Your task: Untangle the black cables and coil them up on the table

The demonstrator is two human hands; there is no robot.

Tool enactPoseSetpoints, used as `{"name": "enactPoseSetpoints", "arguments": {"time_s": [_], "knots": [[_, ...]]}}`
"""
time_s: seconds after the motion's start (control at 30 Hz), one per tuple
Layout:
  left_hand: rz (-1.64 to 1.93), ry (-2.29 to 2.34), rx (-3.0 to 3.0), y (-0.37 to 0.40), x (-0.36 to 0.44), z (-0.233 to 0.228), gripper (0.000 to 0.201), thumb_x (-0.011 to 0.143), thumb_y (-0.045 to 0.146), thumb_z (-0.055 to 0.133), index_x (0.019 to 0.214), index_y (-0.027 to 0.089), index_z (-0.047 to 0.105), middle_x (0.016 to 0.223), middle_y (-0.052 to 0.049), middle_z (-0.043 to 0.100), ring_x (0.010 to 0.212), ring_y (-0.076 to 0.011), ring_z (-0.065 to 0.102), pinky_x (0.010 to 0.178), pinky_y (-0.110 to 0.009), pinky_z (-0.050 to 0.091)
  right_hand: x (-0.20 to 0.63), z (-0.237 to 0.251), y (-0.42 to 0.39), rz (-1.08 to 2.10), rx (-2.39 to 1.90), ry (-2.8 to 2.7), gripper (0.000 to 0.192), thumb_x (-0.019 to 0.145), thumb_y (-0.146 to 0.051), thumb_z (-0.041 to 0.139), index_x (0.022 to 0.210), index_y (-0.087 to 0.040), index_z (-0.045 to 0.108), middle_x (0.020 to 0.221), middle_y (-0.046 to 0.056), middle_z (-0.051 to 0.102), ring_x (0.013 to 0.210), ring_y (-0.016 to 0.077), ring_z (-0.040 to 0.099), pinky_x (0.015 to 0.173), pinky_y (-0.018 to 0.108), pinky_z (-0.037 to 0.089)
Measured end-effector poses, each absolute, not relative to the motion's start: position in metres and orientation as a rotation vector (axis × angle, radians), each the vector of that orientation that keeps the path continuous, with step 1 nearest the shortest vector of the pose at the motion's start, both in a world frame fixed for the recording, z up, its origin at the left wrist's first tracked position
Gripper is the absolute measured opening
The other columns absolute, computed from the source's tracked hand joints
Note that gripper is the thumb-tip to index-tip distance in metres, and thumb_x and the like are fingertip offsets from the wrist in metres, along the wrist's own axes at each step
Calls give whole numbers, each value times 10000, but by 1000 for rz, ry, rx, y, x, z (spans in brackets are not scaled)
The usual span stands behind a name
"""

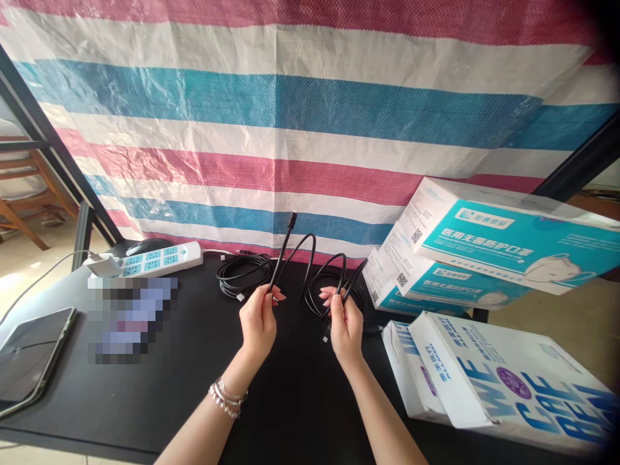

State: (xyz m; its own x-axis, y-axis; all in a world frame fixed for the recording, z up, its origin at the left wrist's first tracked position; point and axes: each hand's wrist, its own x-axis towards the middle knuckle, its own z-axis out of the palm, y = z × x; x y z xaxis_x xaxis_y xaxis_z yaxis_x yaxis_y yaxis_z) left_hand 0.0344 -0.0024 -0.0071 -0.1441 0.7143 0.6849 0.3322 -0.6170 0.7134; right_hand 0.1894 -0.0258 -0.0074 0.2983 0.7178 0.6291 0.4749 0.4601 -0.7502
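Between my two hands a black cable (313, 248) hangs in loose loops above the table. My left hand (259, 323) pinches it near one end, where the black plug (292, 220) sticks up and away from me. My right hand (346, 326) is closed on another stretch of the same cable, with loops rising above the thumb. Behind my left hand lies a coiled black cable (227, 274) with pale plug ends. Another dark coil (358, 297) lies behind my right hand, partly hidden by it. A plug (326, 332) shows beside the right hand's fingers.
A white power strip (194, 255) with a plugged-in adapter (103, 265) and a black mouse (148, 246) sit at the back left. A tablet (36, 355) lies front left. Mask boxes (436, 284) and white cartons (523, 381) stand right. A striped sheet (290, 97) hangs behind.
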Motion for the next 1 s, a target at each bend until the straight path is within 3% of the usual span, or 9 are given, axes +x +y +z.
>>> {"name": "enactPoseSetpoints", "arguments": {"time_s": [0.57,0.7,0.87,1.0], "knots": [[1684,1021,1946,-9,42,-7,240,893,218,338,830,154,561,767,-66,627,613,-114,579,542,-222,476,185,-8,-28,301,-1120,-1458,277,910,-316,364,988,-187,597,920,86,663,819,190,625,723,329,501],[1611,1036,1939,-11,43,-6,252,896,224,336,940,154,574,706,-47,635,556,-104,562,518,-213,467,183,-6,-30,329,-1107,-1509,285,912,-312,360,1024,-201,597,979,86,656,878,198,624,759,334,501],[1575,1035,1897,-9,45,-10,231,895,236,351,937,157,564,651,-25,631,525,-102,554,522,-214,466,178,-6,-32,334,-1081,-1595,292,914,-291,353,1060,-216,595,995,78,653,909,203,612,781,341,497],[1588,998,1822,-5,45,-14,215,900,248,349,916,164,547,751,-47,658,602,-112,595,563,-224,484,175,-8,-31,310,-1066,-1608,288,914,-269,358,1097,-217,575,1007,81,638,932,204,595,807,354,489]]}}
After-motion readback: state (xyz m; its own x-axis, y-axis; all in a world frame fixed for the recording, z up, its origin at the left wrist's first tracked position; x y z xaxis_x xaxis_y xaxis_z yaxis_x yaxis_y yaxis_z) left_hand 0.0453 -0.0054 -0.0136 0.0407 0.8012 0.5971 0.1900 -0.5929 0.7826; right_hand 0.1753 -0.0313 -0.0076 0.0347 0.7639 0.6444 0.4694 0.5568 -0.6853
